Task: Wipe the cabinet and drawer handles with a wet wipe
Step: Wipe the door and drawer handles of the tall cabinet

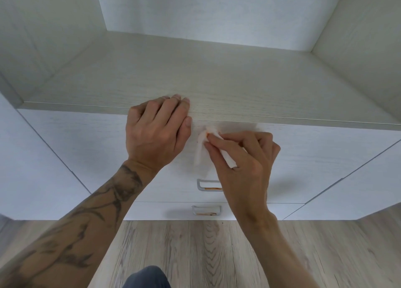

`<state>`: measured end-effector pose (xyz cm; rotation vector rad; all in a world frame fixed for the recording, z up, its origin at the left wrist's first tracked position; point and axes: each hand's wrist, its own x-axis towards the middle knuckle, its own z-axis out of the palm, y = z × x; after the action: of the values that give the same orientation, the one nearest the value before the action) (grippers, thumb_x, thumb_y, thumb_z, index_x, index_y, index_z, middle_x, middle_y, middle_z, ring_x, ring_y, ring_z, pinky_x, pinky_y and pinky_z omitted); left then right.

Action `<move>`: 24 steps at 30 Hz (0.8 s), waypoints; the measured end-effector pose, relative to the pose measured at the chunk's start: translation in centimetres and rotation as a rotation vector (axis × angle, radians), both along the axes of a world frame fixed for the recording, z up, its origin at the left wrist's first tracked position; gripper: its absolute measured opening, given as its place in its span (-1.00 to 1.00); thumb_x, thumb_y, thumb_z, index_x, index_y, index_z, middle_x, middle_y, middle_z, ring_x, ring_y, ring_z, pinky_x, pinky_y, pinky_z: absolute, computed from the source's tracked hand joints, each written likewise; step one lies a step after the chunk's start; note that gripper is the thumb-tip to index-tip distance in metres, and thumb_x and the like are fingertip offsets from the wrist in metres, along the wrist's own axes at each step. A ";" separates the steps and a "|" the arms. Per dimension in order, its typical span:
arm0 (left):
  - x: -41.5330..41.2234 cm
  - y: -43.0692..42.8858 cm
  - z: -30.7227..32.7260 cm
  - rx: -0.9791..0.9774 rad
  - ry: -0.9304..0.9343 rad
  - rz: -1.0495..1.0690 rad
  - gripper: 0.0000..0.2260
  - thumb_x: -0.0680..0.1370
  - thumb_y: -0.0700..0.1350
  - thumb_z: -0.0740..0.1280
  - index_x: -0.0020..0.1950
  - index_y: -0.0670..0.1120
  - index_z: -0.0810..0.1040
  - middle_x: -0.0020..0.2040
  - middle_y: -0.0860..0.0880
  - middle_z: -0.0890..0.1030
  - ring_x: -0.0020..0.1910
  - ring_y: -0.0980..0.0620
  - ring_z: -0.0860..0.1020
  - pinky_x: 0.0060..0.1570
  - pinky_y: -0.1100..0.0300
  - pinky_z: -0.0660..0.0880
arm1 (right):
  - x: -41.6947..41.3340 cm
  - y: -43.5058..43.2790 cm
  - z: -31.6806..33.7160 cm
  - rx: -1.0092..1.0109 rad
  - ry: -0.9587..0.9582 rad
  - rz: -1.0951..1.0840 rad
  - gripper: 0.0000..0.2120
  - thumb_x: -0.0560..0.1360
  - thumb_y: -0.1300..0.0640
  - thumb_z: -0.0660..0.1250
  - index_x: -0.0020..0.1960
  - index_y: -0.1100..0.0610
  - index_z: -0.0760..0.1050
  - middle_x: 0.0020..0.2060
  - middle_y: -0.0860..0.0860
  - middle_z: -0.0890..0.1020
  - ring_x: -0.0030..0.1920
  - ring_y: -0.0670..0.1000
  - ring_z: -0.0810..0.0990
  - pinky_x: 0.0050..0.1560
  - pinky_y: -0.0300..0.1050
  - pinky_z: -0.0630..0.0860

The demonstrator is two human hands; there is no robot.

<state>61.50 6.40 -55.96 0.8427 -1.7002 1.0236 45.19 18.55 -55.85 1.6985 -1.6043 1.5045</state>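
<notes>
My right hand [245, 157] pinches a crumpled white wet wipe [202, 144] with an orange stain near its top, pressed against the front of the top drawer [86, 148] just under the cabinet's top edge. The top drawer's handle is hidden behind the wipe and my fingers. My left hand [156, 131] rests flat on the front edge of the pale wood cabinet top [217, 81], fingers apart, holding nothing. Below, a silver handle [207, 185] on the middle drawer shows orange smears, and my right wrist partly covers it. A lower silver handle [206, 210] is smeared too.
Cabinet doors [32, 168] stand on both sides of the drawer stack, the right one [358, 190] angled away. Walls enclose the niche above the top. A wood-look floor [195, 255] lies below, with my dark trouser knee [147, 277] at the bottom edge.
</notes>
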 end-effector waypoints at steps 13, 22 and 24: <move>0.1 -0.2 -0.2 -0.008 -0.008 0.004 -0.66 0.74 -0.01 0.16 0.24 -0.12 0.68 0.14 -0.06 0.72 0.09 -0.06 0.58 0.01 0.00 0.35 | 1.6 -0.2 0.2 -0.093 -0.005 -0.131 -0.91 0.50 0.08 0.60 -0.17 0.00 0.73 -0.18 -0.13 0.68 -0.03 0.02 0.50 0.13 -0.02 0.31; 0.0 -0.1 -0.2 -0.012 -0.006 0.011 -0.65 0.75 0.00 0.15 0.24 -0.12 0.68 0.13 -0.06 0.73 0.06 -0.08 0.63 0.02 -0.01 0.36 | 2.5 -0.6 0.5 -0.085 -0.031 -0.181 -0.87 0.48 0.10 0.60 -0.22 0.02 0.69 -0.25 -0.11 0.63 -0.06 0.03 0.51 0.13 -0.02 0.31; 0.1 -0.2 -0.3 -0.016 -0.008 0.010 -0.65 0.75 0.00 0.15 0.24 -0.12 0.68 0.14 -0.06 0.73 0.06 -0.08 0.62 0.02 -0.01 0.37 | 2.7 -1.0 0.8 -0.046 -0.035 -0.186 -0.87 0.48 0.09 0.60 -0.21 0.01 0.70 -0.25 -0.11 0.63 -0.04 0.05 0.52 0.15 -0.02 0.31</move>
<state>61.56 6.19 -56.23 0.8383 -1.6943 1.0472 47.92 17.55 -55.08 1.4614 -1.6816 1.4746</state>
